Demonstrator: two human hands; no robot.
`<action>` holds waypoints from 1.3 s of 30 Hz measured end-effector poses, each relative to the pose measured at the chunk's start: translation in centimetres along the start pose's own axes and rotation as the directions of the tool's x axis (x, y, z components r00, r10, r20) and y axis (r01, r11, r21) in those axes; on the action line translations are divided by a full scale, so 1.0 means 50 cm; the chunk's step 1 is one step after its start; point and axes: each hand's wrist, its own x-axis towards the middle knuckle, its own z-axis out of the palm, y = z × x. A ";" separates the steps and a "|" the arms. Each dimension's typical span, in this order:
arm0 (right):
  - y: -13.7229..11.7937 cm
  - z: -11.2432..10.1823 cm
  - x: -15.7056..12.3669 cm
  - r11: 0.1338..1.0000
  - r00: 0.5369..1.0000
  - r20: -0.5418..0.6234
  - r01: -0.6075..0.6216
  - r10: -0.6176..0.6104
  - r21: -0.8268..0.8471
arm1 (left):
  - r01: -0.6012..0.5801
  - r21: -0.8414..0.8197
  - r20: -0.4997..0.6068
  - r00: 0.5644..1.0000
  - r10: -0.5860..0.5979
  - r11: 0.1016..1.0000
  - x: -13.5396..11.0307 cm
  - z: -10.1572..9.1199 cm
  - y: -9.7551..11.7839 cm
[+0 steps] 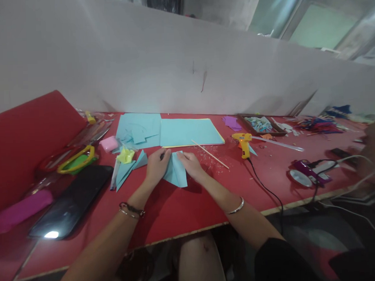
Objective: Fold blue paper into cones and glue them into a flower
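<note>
Between my two hands is a small piece of light blue paper with creases, held just above the red tabletop. My left hand grips its left upper edge, fingers closed. On the other side my right hand pinches the upper right corner. Folded blue paper pieces lie left of my left hand, beside a crumpled yellow-green piece. Behind my hands rests a stack of blue sheets, with a thin wooden stick lying from its front edge toward the right.
A yellow glue gun with a black cord stands at the right. Beyond it are a tray of scraps and a purple device. To the left lie a black phone, a pink case and a yellow-rimmed item.
</note>
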 end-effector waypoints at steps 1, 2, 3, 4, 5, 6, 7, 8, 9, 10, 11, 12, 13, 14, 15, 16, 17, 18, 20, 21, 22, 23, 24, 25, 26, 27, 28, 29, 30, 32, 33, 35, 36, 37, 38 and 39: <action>0.001 0.000 0.001 1.000 1.000 0.001 0.001 -0.001 -0.002 | -0.002 0.001 0.002 1.000 0.002 1.000 0.000 0.000 -0.001; 0.002 0.000 0.001 1.000 1.000 0.002 0.001 -0.001 -0.001 | -0.002 0.004 0.004 1.000 0.002 1.000 0.001 0.001 -0.001; 0.003 0.001 0.002 1.000 1.000 0.001 0.000 0.000 0.000 | -0.001 0.008 0.006 1.000 0.000 1.000 0.001 0.001 -0.002; 0.003 0.001 0.002 1.000 1.000 0.000 -0.001 0.001 0.000 | 0.001 0.014 0.007 1.000 -0.001 1.000 0.002 0.001 -0.002; 0.004 0.001 0.003 1.000 1.000 0.000 -0.001 0.001 -0.001 | 0.003 0.021 0.007 1.000 -0.004 1.000 0.002 0.001 -0.003; 0.004 0.001 0.003 1.000 1.000 -0.001 -0.001 0.001 -0.001 | 0.006 0.030 0.006 1.000 -0.006 1.000 0.002 0.000 -0.003; 0.005 0.002 0.003 1.000 1.000 -0.002 0.000 0.000 -0.002 | 0.006 0.035 0.006 1.000 -0.006 0.999 0.002 0.000 -0.004; 0.005 0.002 0.003 1.000 1.000 -0.002 0.001 -0.001 -0.004 | 0.006 0.039 0.007 1.000 -0.006 0.999 0.003 0.000 -0.004; 0.005 0.002 0.003 1.000 1.000 0.000 0.000 0.000 -0.005 | 0.004 0.043 0.008 1.000 -0.005 0.999 0.003 -0.001 -0.005; 0.005 0.002 0.003 1.000 1.000 0.002 -0.002 0.002 -0.004 | 0.002 0.046 0.010 1.000 -0.003 0.999 0.003 -0.001 -0.005; 0.005 0.002 0.002 1.000 1.000 0.004 -0.006 0.006 -0.003 | -0.001 0.048 0.013 1.000 0.000 0.999 0.003 -0.001 -0.006; 0.005 0.003 0.002 1.000 1.000 0.007 -0.009 0.009 0.000 | -0.004 0.050 0.015 1.000 0.003 0.999 0.003 -0.002 -0.006; 0.005 0.003 0.002 1.000 1.000 0.009 -0.011 0.011 0.002 | -0.005 0.054 0.014 1.000 0.004 0.999 0.003 -0.002 -0.006; 0.005 0.003 0.002 1.000 1.000 0.009 -0.012 0.012 0.000 | -0.006 0.059 0.012 1.000 0.005 0.998 0.003 -0.002 -0.005; 0.005 0.003 0.002 1.000 1.000 0.008 -0.012 0.012 -0.003 | -0.007 0.064 0.010 1.000 0.006 0.998 0.003 -0.002 -0.004; 0.006 0.003 0.003 1.000 1.000 0.006 -0.011 0.011 -0.007 | -0.005 0.069 0.008 1.000 0.005 0.998 0.003 -0.002 -0.004; 0.006 0.003 0.003 1.000 1.000 0.006 -0.009 0.009 -0.010 | -0.002 0.073 0.007 1.000 0.002 0.997 0.003 -0.003 -0.002; 0.006 0.004 0.003 1.000 1.000 0.007 -0.008 0.008 -0.012 | 0.003 0.077 0.008 1.000 -0.003 0.997 0.003 -0.003 -0.001; 0.007 0.004 0.004 1.000 1.000 0.012 -0.002 0.002 -0.014 | 0.012 0.084 0.010 1.000 -0.013 0.996 0.004 -0.003 0.000; 0.007 0.004 0.004 1.000 1.000 0.013 0.004 -0.003 -0.015 | 0.015 0.088 0.010 1.000 -0.016 0.996 0.004 -0.003 0.000; 0.007 0.004 0.004 1.000 1.000 0.012 0.010 -0.010 -0.017 | 0.017 0.092 0.008 1.000 -0.017 0.996 0.004 -0.003 0.000; 0.007 0.004 0.004 1.000 1.000 0.011 0.015 -0.015 -0.017 | 0.017 0.096 0.007 1.000 -0.018 0.995 0.004 -0.003 -0.001; 0.006 0.004 0.004 1.000 1.000 0.009 0.018 -0.018 -0.015 | 0.016 0.100 0.008 1.000 -0.017 0.995 0.005 -0.003 -0.002; 0.006 0.005 0.003 1.000 1.000 0.007 0.017 -0.017 -0.011 | 0.016 0.104 0.008 1.000 -0.017 0.994 0.005 -0.003 -0.002; 0.006 0.005 0.003 1.000 1.000 0.005 0.013 -0.013 -0.008 | 0.016 0.110 0.009 1.000 -0.017 0.994 0.005 -0.003 -0.003; 0.005 0.005 0.003 1.000 1.000 0.003 0.009 -0.009 -0.006 | 0.015 0.118 0.011 1.000 -0.017 0.993 0.005 -0.003 -0.004; 0.005 0.006 0.003 1.000 1.000 0.000 0.005 -0.005 -0.007 | 0.014 0.127 0.013 1.000 -0.016 0.992 0.004 -0.004 -0.004; 0.005 0.006 0.002 1.000 1.000 -0.002 0.003 -0.003 -0.009 | 0.013 0.136 0.015 1.000 -0.016 0.991 0.004 -0.004 -0.004; 0.006 0.007 0.003 1.000 1.000 -0.003 0.003 -0.003 -0.010 | 0.013 0.143 0.017 1.000 -0.016 0.990 0.004 -0.004 -0.004; 0.007 0.008 0.003 1.000 1.000 -0.005 0.004 -0.004 -0.007 | 0.008 0.146 0.023 1.000 -0.011 0.989 0.004 -0.003 -0.004; 0.008 0.009 0.003 1.000 1.000 -0.005 0.007 -0.007 -0.003 | 0.003 0.146 0.022 1.000 -0.007 0.989 0.004 -0.003 -0.004; 0.010 0.010 0.004 1.000 1.000 -0.009 0.011 -0.011 -0.003 | -0.003 0.152 0.015 1.000 0.001 0.988 0.004 -0.001 -0.005; 0.010 0.010 0.004 1.000 1.000 -0.013 0.012 -0.013 -0.008 | -0.006 0.157 0.010 1.000 0.004 0.988 0.004 0.000 -0.006; 0.011 0.011 0.004 1.000 1.000 -0.019 0.013 -0.013 -0.016 | -0.006 0.163 0.006 1.000 0.005 0.987 0.004 0.001 -0.007; 0.011 0.012 0.005 1.000 1.000 -0.024 0.013 -0.014 -0.024 | -0.003 0.168 0.004 1.000 0.002 0.986 0.005 0.001 -0.008; 0.012 0.013 0.005 0.999 0.999 -0.031 0.014 -0.015 -0.031 | -0.001 0.170 0.004 1.000 0.000 0.985 0.005 0.002 -0.008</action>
